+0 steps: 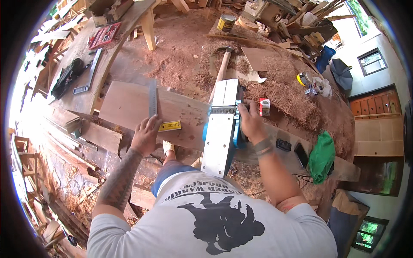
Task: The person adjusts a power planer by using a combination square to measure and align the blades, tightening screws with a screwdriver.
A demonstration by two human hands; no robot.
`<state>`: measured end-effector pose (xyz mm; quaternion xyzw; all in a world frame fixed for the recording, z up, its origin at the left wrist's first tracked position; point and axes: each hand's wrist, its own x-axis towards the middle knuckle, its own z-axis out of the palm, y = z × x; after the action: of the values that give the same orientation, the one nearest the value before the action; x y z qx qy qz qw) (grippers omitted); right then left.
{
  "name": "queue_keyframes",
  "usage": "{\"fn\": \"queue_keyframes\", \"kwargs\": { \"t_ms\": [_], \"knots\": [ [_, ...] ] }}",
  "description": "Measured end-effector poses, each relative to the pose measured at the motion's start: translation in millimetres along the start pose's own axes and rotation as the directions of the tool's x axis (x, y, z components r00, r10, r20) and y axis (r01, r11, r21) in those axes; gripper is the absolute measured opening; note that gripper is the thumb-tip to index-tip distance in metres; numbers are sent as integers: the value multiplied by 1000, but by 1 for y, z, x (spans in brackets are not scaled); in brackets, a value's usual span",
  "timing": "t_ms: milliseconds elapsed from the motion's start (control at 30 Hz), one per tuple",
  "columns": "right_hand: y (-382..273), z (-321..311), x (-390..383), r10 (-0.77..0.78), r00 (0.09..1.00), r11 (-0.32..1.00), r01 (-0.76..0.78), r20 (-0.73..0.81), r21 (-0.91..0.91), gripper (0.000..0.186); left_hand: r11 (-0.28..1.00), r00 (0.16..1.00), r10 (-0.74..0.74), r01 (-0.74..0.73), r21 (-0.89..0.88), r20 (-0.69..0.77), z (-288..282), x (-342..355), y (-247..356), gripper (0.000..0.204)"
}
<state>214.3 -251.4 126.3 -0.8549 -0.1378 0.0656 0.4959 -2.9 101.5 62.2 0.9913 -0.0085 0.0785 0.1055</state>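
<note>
My left hand [145, 135] grips a try square, fingers at the corner between its steel blade [153, 96] and yellow handle [171, 125], over a wide board [117, 103]. My right hand [251, 122] holds the blue side of an electric planer [219, 142], turned sole-up with its metal plates and cutter slot showing. A wooden-handled hammer [223, 64] lies beyond the planer, partly hidden by it. Beside my right hand sits a small red and white box [264, 106]. A phone [301, 155], a small black object [282, 145] and a green bag [322, 157] lie to the right.
At upper left a bench [103, 71] holds a red tool case [103, 36], a metal square [88, 77] and a black bag [66, 79]. Wood shavings [292, 103], cans [226, 22] and scrap timber surround the work. A wall with a door [374, 103] stands right.
</note>
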Motion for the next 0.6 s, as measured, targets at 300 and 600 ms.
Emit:
{"fn": "queue_keyframes", "kwargs": {
  "t_ms": [300,600],
  "knots": [
    [34,-9,-5,-316,944,944,322,93,-67,29,993,995,-20,9,-114,-101,-5,5,15,47],
    [16,-6,-11,-174,984,984,175,26,-29,17,-423,822,-542,-89,-902,173,26,19,62,26]
  ]
}}
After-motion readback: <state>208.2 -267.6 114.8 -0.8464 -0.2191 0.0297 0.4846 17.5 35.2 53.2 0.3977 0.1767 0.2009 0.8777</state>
